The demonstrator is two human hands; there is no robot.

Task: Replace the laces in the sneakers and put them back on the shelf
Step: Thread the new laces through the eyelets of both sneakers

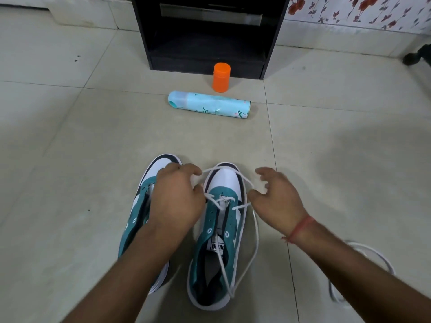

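Two teal-and-white sneakers stand side by side on the tiled floor, toes pointing away from me. The right sneaker (221, 231) has a white lace (233, 207) threaded through its front eyelets; the lace loops over the toe and trails down its right side. My left hand (177, 199) hovers over the left sneaker (140, 206), hiding much of it, and its curled fingers pinch the lace beside the right sneaker's toe. My right hand (276, 199) is just right of that toe, fingers spread and curved, thumb against the lace. A black shelf unit (207, 40) stands ahead.
A light blue spray can (210, 104) lies on its side between the sneakers and the shelf. An orange container (221, 76) stands upright at the shelf's base. A second white lace (370, 255) lies on the floor at the right, partly under my right forearm.
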